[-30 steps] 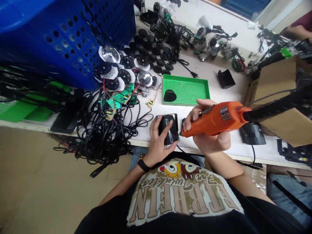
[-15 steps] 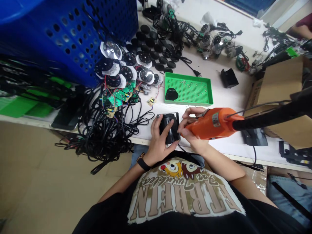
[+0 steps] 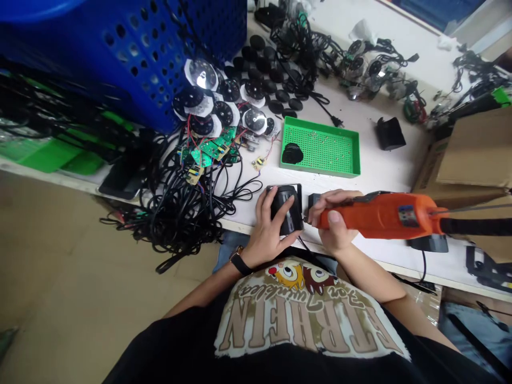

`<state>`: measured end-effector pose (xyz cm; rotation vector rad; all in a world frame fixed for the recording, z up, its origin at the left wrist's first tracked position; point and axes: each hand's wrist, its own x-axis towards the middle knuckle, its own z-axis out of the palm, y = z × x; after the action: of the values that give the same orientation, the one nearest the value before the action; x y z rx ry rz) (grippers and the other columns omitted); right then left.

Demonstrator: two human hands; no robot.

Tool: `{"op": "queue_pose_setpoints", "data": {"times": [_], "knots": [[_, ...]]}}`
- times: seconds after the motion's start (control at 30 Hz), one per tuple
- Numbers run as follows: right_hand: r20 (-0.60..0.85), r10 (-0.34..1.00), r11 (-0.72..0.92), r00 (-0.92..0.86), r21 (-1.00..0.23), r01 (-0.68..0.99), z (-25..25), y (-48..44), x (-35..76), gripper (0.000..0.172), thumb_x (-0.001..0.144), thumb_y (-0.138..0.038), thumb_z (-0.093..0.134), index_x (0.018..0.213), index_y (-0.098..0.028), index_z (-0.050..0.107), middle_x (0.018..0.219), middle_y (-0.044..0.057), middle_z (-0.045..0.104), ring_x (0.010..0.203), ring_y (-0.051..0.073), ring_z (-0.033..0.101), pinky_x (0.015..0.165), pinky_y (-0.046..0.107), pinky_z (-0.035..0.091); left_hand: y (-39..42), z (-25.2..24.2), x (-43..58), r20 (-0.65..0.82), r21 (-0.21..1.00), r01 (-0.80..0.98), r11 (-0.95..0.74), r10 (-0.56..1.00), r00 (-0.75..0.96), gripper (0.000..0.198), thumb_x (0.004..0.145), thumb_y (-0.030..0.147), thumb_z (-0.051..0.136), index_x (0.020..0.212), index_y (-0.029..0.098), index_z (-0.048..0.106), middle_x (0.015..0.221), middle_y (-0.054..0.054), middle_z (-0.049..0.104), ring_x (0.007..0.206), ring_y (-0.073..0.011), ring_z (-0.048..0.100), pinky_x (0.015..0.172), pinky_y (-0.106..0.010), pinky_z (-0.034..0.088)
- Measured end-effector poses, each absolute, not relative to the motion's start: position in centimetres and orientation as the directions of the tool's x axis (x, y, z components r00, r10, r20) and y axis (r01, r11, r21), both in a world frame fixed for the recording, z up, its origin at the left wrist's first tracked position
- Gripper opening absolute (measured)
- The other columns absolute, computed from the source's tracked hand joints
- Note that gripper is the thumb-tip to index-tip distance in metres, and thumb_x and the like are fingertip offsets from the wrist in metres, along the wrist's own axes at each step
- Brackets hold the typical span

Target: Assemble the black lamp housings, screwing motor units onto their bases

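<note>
Two hands crowd the tabletop's near edge, not much room there. The left hand [image 3: 276, 229] has a firm grip around a rounded black plastic housing [image 3: 286, 210], and the right hand [image 3: 334, 218] is wrapped tight on an orange electric screwdriver [image 3: 384, 216], its tip just beside the housing. Farther back, open tabletop [image 3: 384, 160] surrounds a shallow green perforated tray [image 3: 320, 172].

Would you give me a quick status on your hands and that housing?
Left hand on black plastic housing. Right hand grips orange electric screwdriver, tip beside housing. Black cables lie left.
</note>
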<state>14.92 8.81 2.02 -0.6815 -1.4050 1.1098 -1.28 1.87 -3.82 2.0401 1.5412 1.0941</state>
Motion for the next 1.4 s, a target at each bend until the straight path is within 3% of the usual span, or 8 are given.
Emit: {"op": "queue_pose_setpoints", "data": {"times": [0.1,0.27,0.43,0.53,0.7,0.83,1.17,1.4], "knots": [[0.537,0.835,0.484,-0.123,-0.822,-0.302,2.0,8.8,14.5,0.02,0.098,-0.033,0.065,0.117,-0.029,0.06,0.099,-0.001,0.068,0.045,0.006,0.055,0.043,0.024,0.052,1.8,-4.0,-1.2,0.349,0.693,0.641,-0.33,0.932,0.102,0.081,0.1,0.045,0.063,0.167,0.027,0.023,0.174,-0.019,0.003,0.162,-0.0449,0.009,0.127,-0.068,0.024],[0.565,0.813,0.503,-0.139,-0.802,-0.322,1.5,8.9,14.6,0.018,0.099,-0.027,0.064,0.117,-0.028,0.062,0.099,-0.001,0.07,0.048,0.006,0.058,0.047,0.023,0.054,1.9,-4.2,-1.1,0.349,0.68,0.654,-0.332,0.931,0.11,0.082,0.1,0.046,0.064,0.168,0.029,0.021,0.175,-0.018,0.001,0.162,-0.0457,0.007,0.127,-0.07,0.022],[0.528,0.832,0.46,-0.169,-0.828,-0.321,2.3,9.4,14.7,0.034,0.098,-0.034,0.066,0.131,-0.032,0.06,0.11,0.002,0.071,0.048,0.007,0.058,0.043,0.024,0.052,1.9,-3.9,-1.0,0.339,0.695,0.644,-0.321,0.935,0.1,0.082,0.101,0.041,0.064,0.168,0.033,0.018,0.174,-0.016,0.001,0.162,-0.0444,0.008,0.127,-0.071,0.022],[0.529,0.846,0.478,-0.07,-0.81,-0.339,3.8,10.0,14.5,0.042,0.094,-0.038,0.07,0.135,-0.033,0.059,0.116,0.003,0.07,0.046,0.006,0.057,0.037,0.023,0.047,1.8,-3.7,-1.1,0.323,0.718,0.623,-0.311,0.942,0.098,0.081,0.101,0.038,0.063,0.168,0.033,0.017,0.174,-0.016,-0.001,0.163,-0.0435,0.006,0.128,-0.07,0.022],[0.55,0.832,0.54,0.066,-0.777,-0.323,4.9,11.9,13.4,0.021,0.093,-0.038,0.07,0.11,-0.027,0.064,0.093,0.0,0.069,0.044,0.008,0.055,0.037,0.024,0.045,1.7,-3.7,-1.2,0.308,0.733,0.608,-0.305,0.946,0.103,0.08,0.102,0.038,0.062,0.168,0.032,0.017,0.174,-0.017,-0.002,0.163,-0.0444,0.007,0.128,-0.071,0.021],[0.529,0.847,0.522,0.052,-0.807,-0.278,4.0,13.2,12.4,0.024,0.094,-0.047,0.068,0.102,-0.026,0.06,0.075,-0.003,0.061,0.043,0.01,0.052,0.04,0.026,0.047,1.7,-3.6,-1.3,0.301,0.732,0.611,-0.301,0.948,0.107,0.08,0.101,0.038,0.062,0.168,0.032,0.018,0.174,-0.017,-0.001,0.163,-0.0449,0.007,0.127,-0.072,0.023],[0.565,0.825,0.526,-0.013,-0.776,-0.349,2.9,14.3,11.7,0.023,0.096,-0.04,0.069,0.112,-0.029,0.057,0.099,-0.001,0.067,0.044,0.006,0.055,0.04,0.023,0.048,1.8,-3.6,-1.4,0.311,0.722,0.616,-0.316,0.943,0.119,0.079,0.101,0.039,0.062,0.167,0.03,0.02,0.174,-0.017,-0.002,0.163,-0.0451,0.008,0.127,-0.072,0.023],[0.42,0.905,0.378,-0.062,-0.865,-0.33,1.4,14.7,11.3,0.031,0.093,-0.048,0.073,0.101,-0.026,0.053,0.076,-0.007,0.061,0.04,0.007,0.053,0.038,0.021,0.046,2.1,-3.6,-1.4,0.318,0.695,0.639,-0.329,0.938,0.137,0.075,0.1,0.04,0.063,0.165,0.026,0.027,0.174,-0.018,0.004,0.162,-0.0447,0.008,0.128,-0.07,0.023]]}}
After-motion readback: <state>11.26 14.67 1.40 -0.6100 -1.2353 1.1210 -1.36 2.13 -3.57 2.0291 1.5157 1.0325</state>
